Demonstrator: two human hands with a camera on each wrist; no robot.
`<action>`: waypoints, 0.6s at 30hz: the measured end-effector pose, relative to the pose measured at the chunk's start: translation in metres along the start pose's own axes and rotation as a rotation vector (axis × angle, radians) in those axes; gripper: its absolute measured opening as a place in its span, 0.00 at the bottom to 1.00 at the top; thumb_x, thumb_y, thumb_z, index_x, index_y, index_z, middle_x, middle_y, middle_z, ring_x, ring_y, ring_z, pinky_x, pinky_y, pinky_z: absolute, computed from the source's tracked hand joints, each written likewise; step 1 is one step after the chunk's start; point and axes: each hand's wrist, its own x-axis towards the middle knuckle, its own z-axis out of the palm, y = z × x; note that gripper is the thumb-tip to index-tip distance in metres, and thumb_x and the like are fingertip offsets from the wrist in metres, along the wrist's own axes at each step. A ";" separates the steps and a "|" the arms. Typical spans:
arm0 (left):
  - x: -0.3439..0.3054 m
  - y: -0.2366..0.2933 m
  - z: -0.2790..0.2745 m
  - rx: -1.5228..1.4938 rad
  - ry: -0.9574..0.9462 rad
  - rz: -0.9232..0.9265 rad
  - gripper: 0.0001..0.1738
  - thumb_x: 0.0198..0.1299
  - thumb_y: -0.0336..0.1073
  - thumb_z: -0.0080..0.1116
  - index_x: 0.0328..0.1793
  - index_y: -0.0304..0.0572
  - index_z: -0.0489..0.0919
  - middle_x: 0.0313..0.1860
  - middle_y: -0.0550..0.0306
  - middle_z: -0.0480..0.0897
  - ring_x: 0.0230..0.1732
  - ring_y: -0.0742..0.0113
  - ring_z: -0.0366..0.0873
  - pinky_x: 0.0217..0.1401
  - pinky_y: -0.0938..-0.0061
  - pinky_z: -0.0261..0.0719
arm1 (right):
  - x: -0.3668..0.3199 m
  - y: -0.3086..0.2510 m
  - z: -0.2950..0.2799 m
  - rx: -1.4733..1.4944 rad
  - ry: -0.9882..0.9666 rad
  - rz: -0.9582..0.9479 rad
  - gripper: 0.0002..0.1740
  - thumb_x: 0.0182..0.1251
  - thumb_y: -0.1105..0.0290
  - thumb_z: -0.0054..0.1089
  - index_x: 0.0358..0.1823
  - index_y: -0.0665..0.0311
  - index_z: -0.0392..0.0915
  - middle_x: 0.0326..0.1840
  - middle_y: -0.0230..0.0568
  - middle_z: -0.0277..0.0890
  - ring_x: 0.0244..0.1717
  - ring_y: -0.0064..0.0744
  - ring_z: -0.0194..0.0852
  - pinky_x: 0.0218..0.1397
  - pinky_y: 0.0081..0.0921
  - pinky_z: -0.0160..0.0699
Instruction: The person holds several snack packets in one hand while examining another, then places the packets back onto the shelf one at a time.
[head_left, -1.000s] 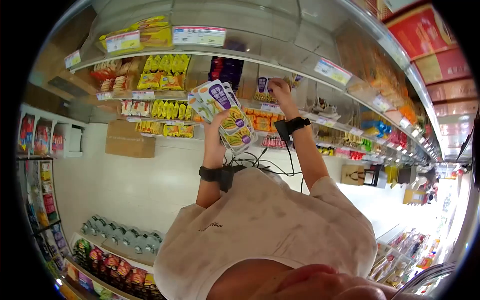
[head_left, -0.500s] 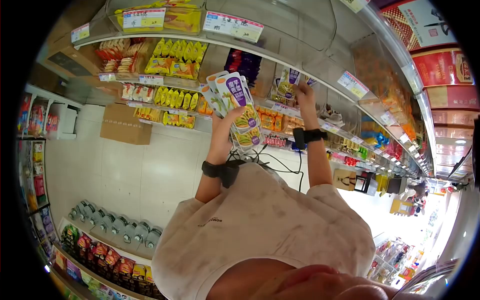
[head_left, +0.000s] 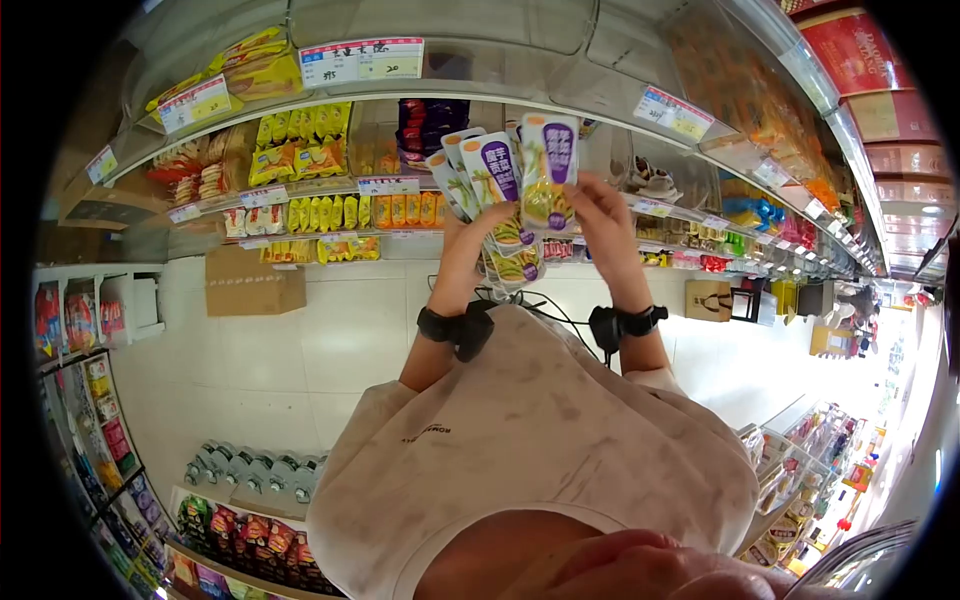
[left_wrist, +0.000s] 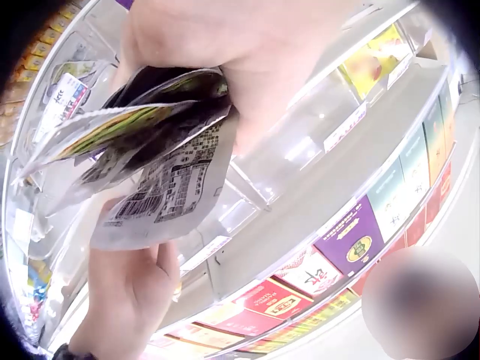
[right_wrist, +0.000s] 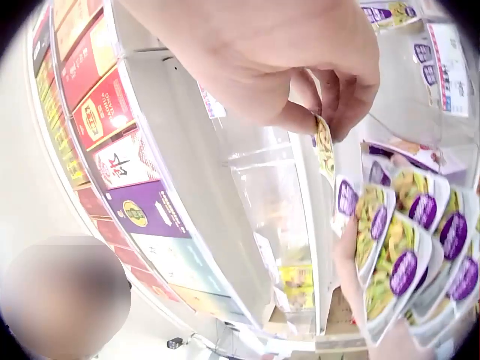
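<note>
My left hand [head_left: 465,248] grips a fanned stack of white, purple and green snack packets [head_left: 492,165], thumb across their front. From below, the left wrist view shows the printed back of a packet [left_wrist: 176,191] and the stack's edges under my left hand [left_wrist: 217,34]. My right hand [head_left: 606,225] pinches the lower right edge of a single matching packet [head_left: 548,165], upright and overlapping the stack's right side in the head view. The right wrist view has this packet [right_wrist: 325,148] edge-on between thumb and fingers of my right hand [right_wrist: 300,67], beside the fanned packets [right_wrist: 401,262].
Shelves with price tags [head_left: 362,62] stand in front, holding yellow snack packs [head_left: 295,140] and dark purple packs [head_left: 432,130]. Another matching packet [right_wrist: 388,15] lies in a clear bin. A cardboard box [head_left: 255,282] sits on the floor; large water bottles [head_left: 255,470] are behind.
My right hand has drawn a packet out of the shelf bin and brought it back toward the stack. My left hand still grips its packets, now closer to the right hand.
</note>
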 end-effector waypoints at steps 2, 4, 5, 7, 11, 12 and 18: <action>0.005 -0.006 -0.002 -0.067 -0.033 0.016 0.27 0.62 0.29 0.66 0.67 0.38 0.72 0.58 0.53 0.82 0.55 0.65 0.84 0.52 0.68 0.85 | -0.008 -0.008 0.021 -0.051 -0.050 0.027 0.14 0.74 0.70 0.63 0.56 0.68 0.77 0.45 0.35 0.84 0.47 0.19 0.78 0.50 0.18 0.75; 0.007 -0.009 -0.003 -0.103 -0.050 0.024 0.27 0.64 0.28 0.64 0.69 0.38 0.71 0.59 0.54 0.82 0.56 0.65 0.83 0.54 0.69 0.84 | -0.009 -0.001 0.036 0.111 -0.055 0.086 0.16 0.74 0.71 0.63 0.58 0.67 0.74 0.47 0.38 0.84 0.48 0.19 0.78 0.50 0.19 0.75; 0.007 -0.012 -0.004 -0.117 -0.048 0.020 0.26 0.66 0.28 0.61 0.70 0.39 0.70 0.60 0.55 0.82 0.58 0.65 0.82 0.56 0.69 0.82 | -0.009 0.002 0.038 0.151 -0.069 0.087 0.17 0.75 0.72 0.63 0.60 0.66 0.71 0.49 0.43 0.84 0.48 0.20 0.78 0.50 0.19 0.75; 0.014 -0.016 -0.010 -0.102 -0.016 0.036 0.26 0.67 0.29 0.62 0.70 0.39 0.71 0.59 0.56 0.82 0.56 0.66 0.83 0.55 0.70 0.83 | -0.006 0.005 0.043 0.130 -0.073 0.061 0.17 0.75 0.72 0.62 0.61 0.65 0.71 0.49 0.44 0.84 0.48 0.20 0.78 0.49 0.20 0.76; 0.009 0.000 0.002 -0.147 0.041 0.027 0.25 0.66 0.31 0.65 0.68 0.38 0.73 0.57 0.56 0.82 0.53 0.68 0.83 0.53 0.70 0.83 | -0.003 0.007 0.051 0.126 -0.072 0.032 0.16 0.75 0.72 0.62 0.60 0.65 0.71 0.48 0.42 0.84 0.48 0.19 0.78 0.49 0.19 0.76; 0.007 0.000 0.000 -0.153 0.057 0.038 0.25 0.66 0.32 0.66 0.67 0.37 0.74 0.56 0.56 0.83 0.53 0.68 0.84 0.53 0.71 0.83 | -0.003 0.008 0.053 0.118 -0.075 0.022 0.16 0.75 0.72 0.62 0.60 0.65 0.71 0.48 0.41 0.84 0.48 0.19 0.78 0.48 0.19 0.76; 0.005 0.015 -0.003 -0.023 0.003 0.159 0.25 0.60 0.28 0.69 0.64 0.37 0.76 0.53 0.56 0.84 0.50 0.69 0.84 0.51 0.72 0.83 | 0.005 0.008 0.067 -0.051 -0.145 -0.105 0.16 0.74 0.72 0.63 0.59 0.65 0.73 0.49 0.39 0.81 0.50 0.18 0.76 0.48 0.17 0.76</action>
